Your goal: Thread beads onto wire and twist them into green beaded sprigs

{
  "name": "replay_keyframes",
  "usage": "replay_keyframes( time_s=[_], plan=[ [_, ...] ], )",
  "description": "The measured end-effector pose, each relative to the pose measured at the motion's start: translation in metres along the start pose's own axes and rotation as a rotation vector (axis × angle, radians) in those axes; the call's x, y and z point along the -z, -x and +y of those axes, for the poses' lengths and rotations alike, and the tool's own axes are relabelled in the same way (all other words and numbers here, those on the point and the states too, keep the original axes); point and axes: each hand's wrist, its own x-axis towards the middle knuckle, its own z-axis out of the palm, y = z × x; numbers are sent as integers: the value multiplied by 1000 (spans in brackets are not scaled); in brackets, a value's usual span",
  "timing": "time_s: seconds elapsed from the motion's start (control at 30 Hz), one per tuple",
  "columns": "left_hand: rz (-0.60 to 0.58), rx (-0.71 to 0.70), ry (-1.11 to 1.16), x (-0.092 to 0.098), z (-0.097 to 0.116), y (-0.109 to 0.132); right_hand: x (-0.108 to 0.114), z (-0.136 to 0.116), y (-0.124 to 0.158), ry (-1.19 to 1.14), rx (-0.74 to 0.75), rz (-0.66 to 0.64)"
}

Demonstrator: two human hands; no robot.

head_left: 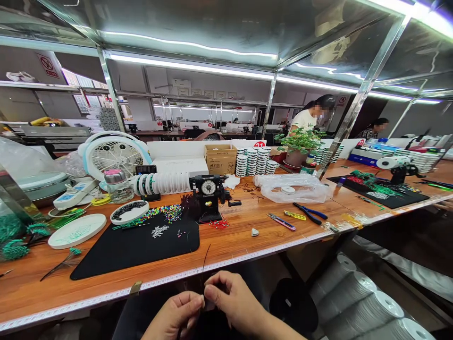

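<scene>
Fingers (212, 292) pinched around dark wire (205, 259)

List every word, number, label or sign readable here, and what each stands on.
"21": red tag behind the stacked spools
"13": white bench sign
Too small to read: print on the cardboard box, the winder's dial, the wall sign

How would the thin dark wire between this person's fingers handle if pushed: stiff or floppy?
The thin dark wire is probably fairly stiff and springy, since it stands up unsupported above the right hand, curving only slightly. It likely weighs very little, being so fine.
</scene>
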Motion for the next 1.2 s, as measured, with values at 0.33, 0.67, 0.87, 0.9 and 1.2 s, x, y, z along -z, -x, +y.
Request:
replay_keyframes(
  time_s=[0.33, 0.67, 0.87, 0.9, 1.2],
  plan=[
    [-4, -426, -858, -17, 57, -17, 18, -21, -2, -199, 139, 205],
    [402, -443, -1419, -15, 119, -123, 36, -15, 8, -148, 96, 200],
    [352, -312, -1437, -10, 119, -135, 39, -12, 13, -116, 75, 166],
    [349, -322, -1427, -9, 120, -135, 39, -13, 14, -111, 72, 164],
    [374, -605, -1163, -19, 114, -121, 38, -12, 14, -87, 88, 155]
  ],
)
